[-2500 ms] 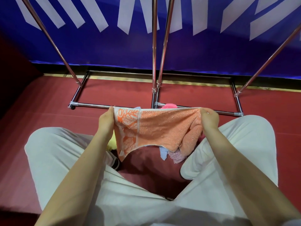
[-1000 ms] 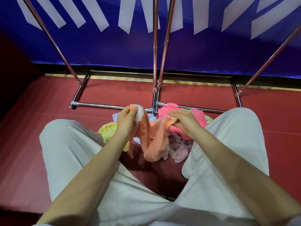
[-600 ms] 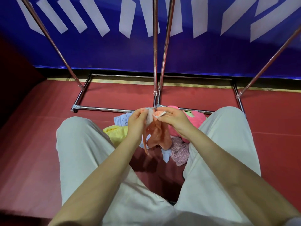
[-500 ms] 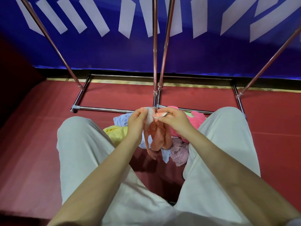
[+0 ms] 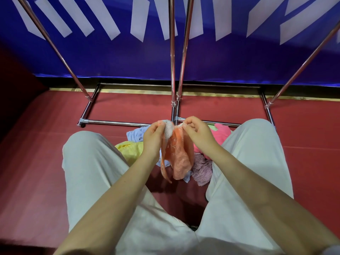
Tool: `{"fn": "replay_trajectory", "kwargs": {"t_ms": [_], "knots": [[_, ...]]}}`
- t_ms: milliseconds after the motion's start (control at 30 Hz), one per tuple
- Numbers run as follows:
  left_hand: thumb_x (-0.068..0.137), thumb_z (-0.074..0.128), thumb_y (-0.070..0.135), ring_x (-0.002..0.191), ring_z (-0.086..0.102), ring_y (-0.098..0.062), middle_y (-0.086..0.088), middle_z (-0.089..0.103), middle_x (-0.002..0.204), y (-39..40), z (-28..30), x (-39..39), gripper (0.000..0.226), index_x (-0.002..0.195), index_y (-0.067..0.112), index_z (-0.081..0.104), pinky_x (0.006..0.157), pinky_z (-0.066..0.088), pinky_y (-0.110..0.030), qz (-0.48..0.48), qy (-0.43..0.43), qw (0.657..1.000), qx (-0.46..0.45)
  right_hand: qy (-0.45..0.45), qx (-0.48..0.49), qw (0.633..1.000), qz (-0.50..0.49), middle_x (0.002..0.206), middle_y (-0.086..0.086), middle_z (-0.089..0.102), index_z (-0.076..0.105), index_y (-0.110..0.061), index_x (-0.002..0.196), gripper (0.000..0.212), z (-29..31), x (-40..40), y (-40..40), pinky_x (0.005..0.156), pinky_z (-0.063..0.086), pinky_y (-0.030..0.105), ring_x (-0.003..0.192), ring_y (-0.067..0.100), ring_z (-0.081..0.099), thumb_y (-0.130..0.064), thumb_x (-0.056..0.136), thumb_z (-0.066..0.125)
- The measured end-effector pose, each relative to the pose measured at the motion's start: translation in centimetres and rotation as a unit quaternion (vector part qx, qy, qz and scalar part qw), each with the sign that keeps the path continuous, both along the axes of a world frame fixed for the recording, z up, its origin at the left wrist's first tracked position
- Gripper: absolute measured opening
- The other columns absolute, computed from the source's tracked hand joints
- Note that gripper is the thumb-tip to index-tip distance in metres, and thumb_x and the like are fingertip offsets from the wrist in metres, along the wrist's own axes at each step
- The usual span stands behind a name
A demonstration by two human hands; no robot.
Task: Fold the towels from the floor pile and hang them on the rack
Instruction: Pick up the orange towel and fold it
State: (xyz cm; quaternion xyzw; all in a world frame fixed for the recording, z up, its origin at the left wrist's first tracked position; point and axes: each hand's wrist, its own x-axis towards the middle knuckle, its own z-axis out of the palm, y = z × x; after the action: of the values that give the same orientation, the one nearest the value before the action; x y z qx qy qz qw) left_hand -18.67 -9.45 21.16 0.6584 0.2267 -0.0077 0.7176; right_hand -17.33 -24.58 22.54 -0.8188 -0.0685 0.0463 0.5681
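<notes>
A: Orange terry cloth, bunched now. Earlier the orange towel (image 5: 177, 153) was stretched wide between the two hands; now its top corners are brought together, and both hands have closed in toward each other.

B: How do the hands hold it?

A: The left hand (image 5: 153, 134) pinches one top corner between thumb and fingers, where the white patterned band shows. The right hand (image 5: 197, 132) pinches the other corner just beside it, fingers curled. The two hands are nearly touching.

B: And the towel itself?

A: It hangs in the air from those corners, doubled lengthwise into loose vertical folds, one narrow strip trailing lower on the left. It hangs between the knees, above the pile.

B: What lies under it?

A: The pile of towels (image 5: 202, 168) on the red floor (image 5: 36, 162): a yellow one (image 5: 130, 149) to the left, a pale blue one (image 5: 137, 134) behind it, a pink one (image 5: 219, 132) to the right and a mauve one nearest. The hanging towel and the hands hide the middle of the pile.

B: And the rack?

A: The metal rack (image 5: 173, 70) stands just beyond the pile, its base bars on the floor and its poles rising against a blue banner (image 5: 230, 57) with white strokes. The person's pale trousers (image 5: 95, 172) flank the pile on both sides.
</notes>
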Motion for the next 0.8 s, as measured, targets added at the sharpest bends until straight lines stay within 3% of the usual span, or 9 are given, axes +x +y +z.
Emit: {"fn": "replay_trajectory", "kwargs": {"t_ms": [100, 200, 300, 367, 533, 700, 800], "knots": [[0.097, 0.051, 0.017, 0.073, 0.055, -0.008, 0.009, 0.06, 0.071, 0.0, 0.0, -0.1, 0.017, 0.093, 0.012, 0.066, 0.076, 0.044, -0.027, 0.002, -0.005, 1.0, -0.008, 0.03, 0.034, 0.999, 0.01, 0.066, -0.004, 0.056, 0.06, -0.01, 0.088, 0.009, -0.1, -0.5, 0.6, 0.056, 0.037, 0.01, 0.053, -0.004, 0.046, -0.005, 0.092, 0.054], [0.098, 0.049, 0.018, 0.083, 0.059, -0.012, 0.001, 0.066, 0.085, -0.1, 0.1, -0.3, 0.022, 0.104, 0.008, 0.068, 0.083, 0.048, -0.033, -0.019, -0.007, 1.0, -0.013, 0.036, 0.079, 0.996, -0.006, 0.056, -0.013, 0.06, 0.06, -0.008, 0.086, 0.01, 0.3, -0.7, 0.8, 0.055, 0.039, 0.008, 0.051, -0.007, 0.052, -0.002, 0.092, 0.055], [0.1, 0.048, 0.02, 0.087, 0.059, -0.013, -0.003, 0.066, 0.093, -0.4, 0.2, -0.6, 0.026, 0.112, 0.007, 0.067, 0.085, 0.047, -0.033, -0.03, -0.005, 0.998, -0.047, 0.047, 0.121, 0.991, -0.03, 0.07, -0.004, 0.067, 0.062, -0.015, 0.081, 0.014, 0.5, -0.5, 0.9, 0.065, 0.047, 0.017, 0.064, 0.002, 0.062, -0.005, 0.091, 0.059], [0.1, 0.047, 0.02, 0.087, 0.061, -0.013, -0.003, 0.067, 0.096, -0.6, 0.4, -0.8, 0.027, 0.114, 0.009, 0.067, 0.085, 0.048, -0.032, -0.04, -0.006, 0.997, -0.068, 0.05, 0.121, 0.99, -0.046, 0.075, 0.001, 0.068, 0.063, -0.018, 0.08, 0.013, 0.4, -0.4, 0.9, 0.067, 0.048, 0.022, 0.069, 0.007, 0.063, -0.009, 0.089, 0.063], [0.098, 0.05, 0.018, 0.092, 0.062, -0.017, -0.009, 0.068, 0.104, -1.7, 0.7, -1.5, 0.023, 0.108, 0.031, 0.065, 0.092, 0.049, -0.037, -0.055, -0.034, 0.995, -0.071, 0.03, 0.118, 0.989, -0.081, 0.068, -0.004, 0.06, 0.059, -0.018, 0.075, 0.016, 0.4, -0.5, 1.1, 0.061, 0.043, 0.012, 0.061, -0.003, 0.055, -0.009, 0.086, 0.067], [0.084, 0.054, 0.031, 0.111, 0.063, -0.027, -0.014, 0.068, 0.117, -2.1, 0.1, -1.4, 0.025, 0.103, 0.036, 0.07, 0.104, 0.045, -0.048, -0.06, -0.038, 0.995, -0.065, 0.007, 0.1, 0.991, -0.087, 0.072, -0.007, 0.058, 0.058, -0.016, 0.077, 0.015, 0.2, -0.6, 1.3, 0.066, 0.044, 0.012, 0.064, -0.004, 0.052, -0.007, 0.086, 0.066], [0.087, 0.053, 0.028, 0.109, 0.062, -0.024, -0.014, 0.067, 0.12, -2.0, -0.4, -1.1, 0.025, 0.106, 0.034, 0.069, 0.106, 0.043, -0.05, -0.052, -0.027, 0.996, -0.064, 0.008, 0.068, 0.992, -0.104, 0.073, -0.007, 0.057, 0.058, -0.015, 0.08, 0.011, -0.4, -0.4, 1.2, 0.066, 0.044, 0.015, 0.065, -0.001, 0.05, -0.011, 0.087, 0.065]]}}
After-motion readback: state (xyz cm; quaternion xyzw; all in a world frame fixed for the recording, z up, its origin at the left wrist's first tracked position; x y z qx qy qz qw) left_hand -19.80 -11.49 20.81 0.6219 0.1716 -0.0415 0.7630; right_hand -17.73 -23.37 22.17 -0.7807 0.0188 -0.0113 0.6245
